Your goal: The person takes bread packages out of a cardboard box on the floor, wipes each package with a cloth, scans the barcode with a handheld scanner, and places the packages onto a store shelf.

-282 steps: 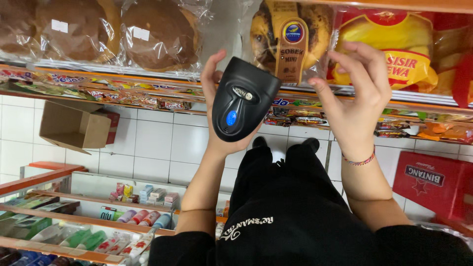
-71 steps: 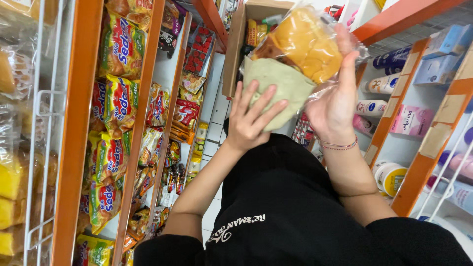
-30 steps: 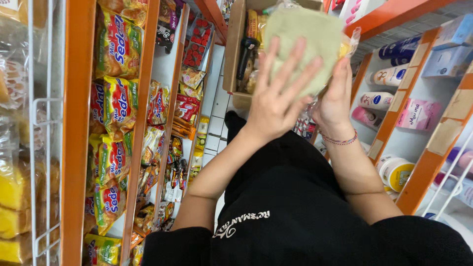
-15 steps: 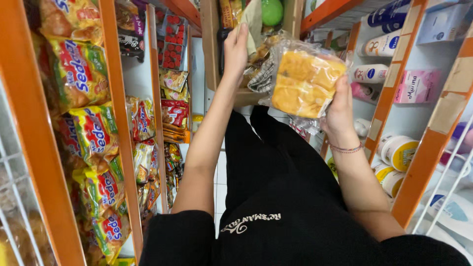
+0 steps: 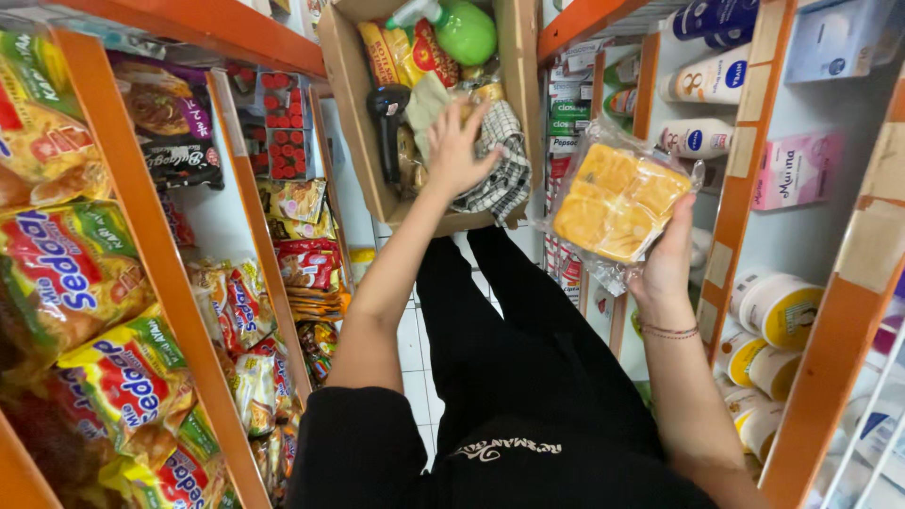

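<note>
My right hand (image 5: 667, 259) holds up a clear bag of yellow buns (image 5: 615, 200) beside the right shelving. My left hand (image 5: 459, 149) reaches into an open cardboard box (image 5: 351, 113) on the floor ahead and rests on a checked cloth (image 5: 501, 170) and a pale green cloth (image 5: 426, 104). A black handheld scanner (image 5: 387, 118) stands in the box just left of that hand. A green bottle (image 5: 466, 30) and red and yellow packets lie at the box's far end.
Orange shelves (image 5: 146, 236) on the left carry instant noodle packets (image 5: 90, 283). Shelves on the right (image 5: 754, 188) hold lotion bottles, round tubs (image 5: 778, 306) and a pink box. A narrow white-tiled aisle runs between them under my black-clad legs.
My left hand has dropped from high in the aisle down into the box onto the cloths. My right hand has carried the bun bag right, away from the box. The view tilted down.
</note>
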